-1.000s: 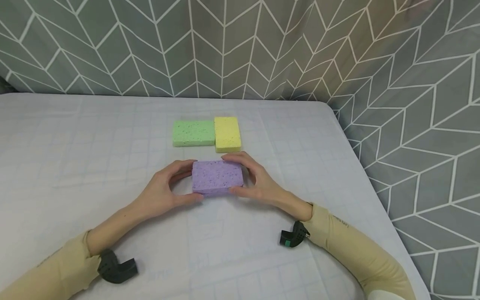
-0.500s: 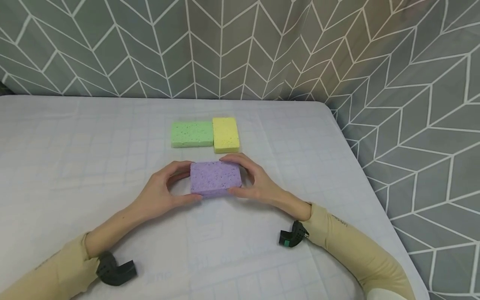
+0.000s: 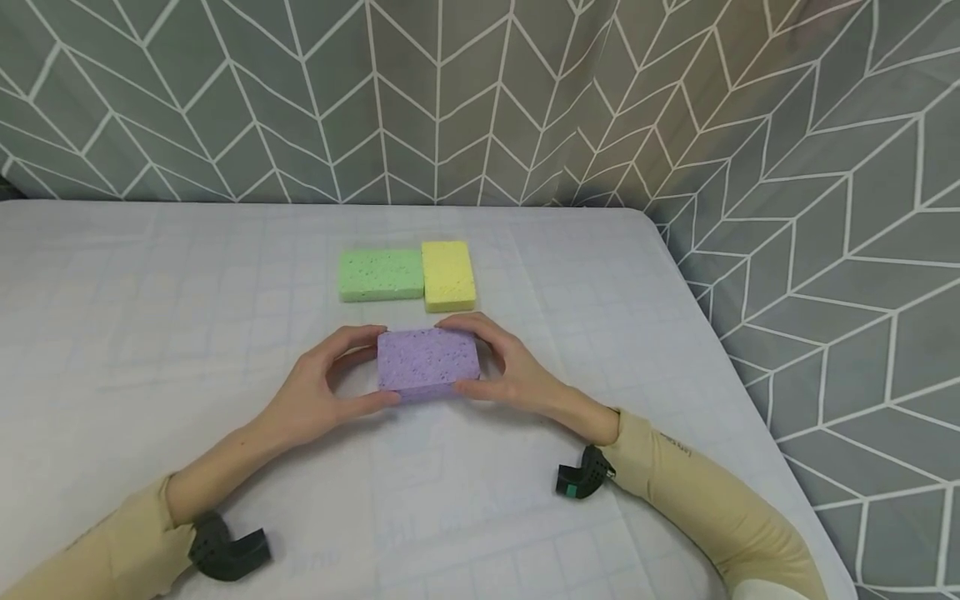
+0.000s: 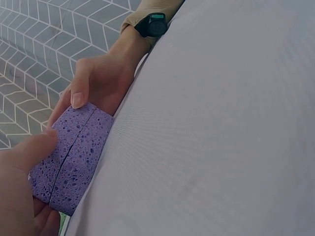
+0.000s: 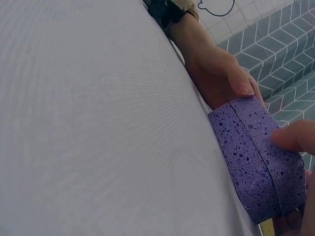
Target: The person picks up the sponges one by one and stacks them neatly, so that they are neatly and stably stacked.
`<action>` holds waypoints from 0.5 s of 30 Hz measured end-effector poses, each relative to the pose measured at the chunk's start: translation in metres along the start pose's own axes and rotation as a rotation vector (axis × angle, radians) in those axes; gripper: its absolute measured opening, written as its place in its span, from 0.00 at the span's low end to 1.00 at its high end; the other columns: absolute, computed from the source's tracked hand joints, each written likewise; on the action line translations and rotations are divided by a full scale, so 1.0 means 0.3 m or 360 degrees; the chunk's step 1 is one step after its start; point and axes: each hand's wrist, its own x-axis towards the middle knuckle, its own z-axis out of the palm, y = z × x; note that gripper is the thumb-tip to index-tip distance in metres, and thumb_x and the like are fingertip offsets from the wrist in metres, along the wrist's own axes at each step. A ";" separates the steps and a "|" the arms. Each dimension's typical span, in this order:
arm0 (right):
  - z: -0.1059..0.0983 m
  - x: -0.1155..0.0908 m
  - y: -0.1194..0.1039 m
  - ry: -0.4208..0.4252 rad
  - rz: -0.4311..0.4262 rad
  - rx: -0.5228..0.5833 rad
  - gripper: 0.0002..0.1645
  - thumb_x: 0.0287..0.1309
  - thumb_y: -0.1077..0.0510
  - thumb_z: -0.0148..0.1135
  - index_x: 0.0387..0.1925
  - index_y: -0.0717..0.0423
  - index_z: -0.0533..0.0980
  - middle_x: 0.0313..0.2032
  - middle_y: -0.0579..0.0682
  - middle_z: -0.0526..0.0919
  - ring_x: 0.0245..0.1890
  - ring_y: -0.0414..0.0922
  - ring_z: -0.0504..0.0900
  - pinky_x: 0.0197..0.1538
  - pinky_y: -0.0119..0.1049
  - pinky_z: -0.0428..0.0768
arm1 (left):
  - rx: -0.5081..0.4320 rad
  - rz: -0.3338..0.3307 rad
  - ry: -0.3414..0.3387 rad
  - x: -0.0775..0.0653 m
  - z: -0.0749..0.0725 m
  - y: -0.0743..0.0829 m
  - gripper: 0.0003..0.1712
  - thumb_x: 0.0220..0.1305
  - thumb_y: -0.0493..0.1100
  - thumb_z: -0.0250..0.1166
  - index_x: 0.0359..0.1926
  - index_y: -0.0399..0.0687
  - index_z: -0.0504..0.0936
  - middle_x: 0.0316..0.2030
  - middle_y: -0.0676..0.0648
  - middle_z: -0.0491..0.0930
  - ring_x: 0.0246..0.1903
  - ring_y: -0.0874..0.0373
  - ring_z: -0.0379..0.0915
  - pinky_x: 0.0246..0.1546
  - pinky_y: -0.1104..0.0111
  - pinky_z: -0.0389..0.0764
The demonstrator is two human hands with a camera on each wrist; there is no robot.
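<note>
Purple sponges [image 3: 428, 360], two in a stack, are held at both ends by curled fingers [image 3: 483, 324]. The left hand [image 3: 310, 392] grips the 9 o'clock end and the right hand [image 3: 517, 372] the 3 o'clock end, thumbs [image 3: 369, 405] on the near side. The stack is down at the white desk [image 3: 225, 292], long side going across. From it, a green sponge [image 3: 381, 275] lies at 11 o'clock. A yellow sponge [image 3: 448, 277] lies just past 12, touching the green one. Farther up, at 12 o'clock, is gray cloth [image 3: 405, 100] with white zigzag lines.
</note>
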 end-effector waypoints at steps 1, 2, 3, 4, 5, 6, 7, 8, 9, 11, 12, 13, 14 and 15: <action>0.000 -0.002 0.000 0.0004 0.0004 0.0002 0.41 0.50 0.66 0.71 0.68 0.59 0.67 0.66 0.53 0.71 0.69 0.47 0.65 0.78 0.45 0.61 | 0.0009 0.0002 0.0005 0.000 0.002 0.000 0.45 0.48 0.42 0.82 0.67 0.51 0.71 0.62 0.52 0.75 0.62 0.67 0.72 0.67 0.76 0.73; -0.001 -0.004 0.000 0.0004 0.0009 0.0008 0.41 0.51 0.66 0.71 0.68 0.59 0.67 0.66 0.53 0.70 0.69 0.47 0.65 0.78 0.44 0.61 | 0.0007 -0.0002 0.0006 -0.001 0.004 0.001 0.45 0.48 0.42 0.82 0.67 0.52 0.72 0.62 0.52 0.75 0.61 0.67 0.72 0.66 0.76 0.73; -0.001 -0.006 0.000 0.0004 0.0014 0.0012 0.42 0.50 0.66 0.71 0.68 0.59 0.67 0.66 0.53 0.71 0.69 0.47 0.66 0.78 0.44 0.61 | 0.0004 -0.0008 0.0008 -0.002 0.006 0.001 0.44 0.48 0.42 0.82 0.66 0.53 0.72 0.61 0.52 0.75 0.61 0.67 0.73 0.66 0.77 0.74; -0.001 -0.007 0.000 0.0003 0.0021 0.0015 0.42 0.51 0.67 0.71 0.68 0.59 0.67 0.66 0.53 0.70 0.69 0.47 0.66 0.78 0.44 0.61 | 0.0006 -0.0013 0.0010 -0.004 0.008 0.001 0.44 0.48 0.42 0.82 0.66 0.53 0.72 0.61 0.52 0.75 0.60 0.67 0.73 0.65 0.77 0.74; -0.001 -0.008 -0.001 0.0001 0.0020 0.0022 0.42 0.51 0.67 0.71 0.68 0.60 0.67 0.66 0.53 0.70 0.69 0.47 0.66 0.78 0.43 0.61 | 0.0002 -0.0012 0.0014 -0.005 0.009 0.002 0.44 0.47 0.42 0.82 0.66 0.53 0.73 0.61 0.52 0.76 0.60 0.67 0.73 0.65 0.78 0.74; -0.001 -0.008 -0.002 0.0002 0.0020 0.0021 0.42 0.51 0.67 0.71 0.68 0.60 0.66 0.67 0.53 0.70 0.69 0.47 0.66 0.78 0.43 0.62 | 0.0000 -0.0010 0.0018 -0.006 0.010 0.002 0.44 0.47 0.41 0.82 0.66 0.54 0.73 0.61 0.53 0.76 0.60 0.67 0.74 0.65 0.78 0.74; -0.001 -0.009 -0.002 0.0002 0.0019 0.0020 0.42 0.51 0.67 0.71 0.68 0.60 0.66 0.67 0.53 0.70 0.69 0.47 0.66 0.78 0.43 0.62 | -0.0003 -0.0007 0.0023 -0.007 0.011 0.003 0.44 0.46 0.41 0.82 0.66 0.54 0.73 0.60 0.53 0.76 0.59 0.67 0.74 0.65 0.78 0.75; -0.001 -0.009 -0.002 0.0000 0.0014 0.0018 0.42 0.51 0.67 0.71 0.68 0.60 0.66 0.67 0.53 0.70 0.69 0.47 0.66 0.78 0.43 0.62 | -0.0008 -0.0001 0.0025 -0.006 0.011 0.004 0.45 0.46 0.40 0.82 0.66 0.53 0.73 0.60 0.53 0.76 0.59 0.67 0.74 0.64 0.78 0.75; -0.003 -0.009 -0.003 0.0002 0.0001 0.0013 0.42 0.51 0.67 0.71 0.68 0.60 0.66 0.67 0.54 0.70 0.69 0.47 0.66 0.78 0.43 0.62 | -0.0007 0.0012 0.0026 -0.005 0.011 0.005 0.45 0.45 0.40 0.83 0.65 0.53 0.73 0.60 0.53 0.76 0.59 0.67 0.75 0.64 0.78 0.75; -0.001 -0.005 0.001 0.0000 -0.0027 0.0019 0.42 0.50 0.68 0.71 0.68 0.61 0.66 0.67 0.55 0.70 0.69 0.48 0.66 0.78 0.44 0.62 | -0.0016 0.0034 0.0033 -0.006 0.009 0.001 0.45 0.45 0.39 0.83 0.65 0.53 0.73 0.60 0.53 0.76 0.59 0.66 0.75 0.65 0.76 0.76; -0.001 -0.003 0.004 0.0001 -0.0038 0.0019 0.42 0.50 0.68 0.71 0.68 0.61 0.67 0.66 0.55 0.71 0.69 0.48 0.66 0.78 0.44 0.62 | -0.0020 0.0041 0.0032 -0.006 0.009 0.000 0.45 0.44 0.38 0.83 0.65 0.53 0.73 0.60 0.53 0.76 0.59 0.66 0.75 0.65 0.76 0.76; -0.002 -0.003 0.006 0.0000 -0.0051 0.0021 0.42 0.50 0.69 0.71 0.67 0.61 0.67 0.66 0.55 0.71 0.68 0.49 0.66 0.77 0.44 0.63 | -0.0022 0.0042 0.0030 -0.005 0.009 -0.002 0.45 0.44 0.38 0.83 0.65 0.53 0.73 0.60 0.53 0.76 0.59 0.66 0.75 0.65 0.75 0.76; -0.003 -0.002 0.008 0.0003 -0.0064 0.0024 0.42 0.50 0.69 0.71 0.67 0.62 0.67 0.66 0.56 0.71 0.68 0.49 0.66 0.77 0.44 0.63 | -0.0024 0.0044 0.0026 -0.004 0.009 -0.003 0.45 0.44 0.38 0.83 0.65 0.53 0.73 0.60 0.53 0.76 0.59 0.66 0.74 0.65 0.75 0.76; -0.004 -0.002 0.010 0.0007 -0.0077 0.0029 0.42 0.50 0.69 0.71 0.67 0.62 0.67 0.65 0.56 0.71 0.68 0.50 0.66 0.77 0.44 0.63 | -0.0027 0.0043 0.0022 -0.004 0.009 -0.005 0.45 0.44 0.38 0.83 0.65 0.53 0.73 0.60 0.53 0.76 0.60 0.66 0.74 0.65 0.75 0.76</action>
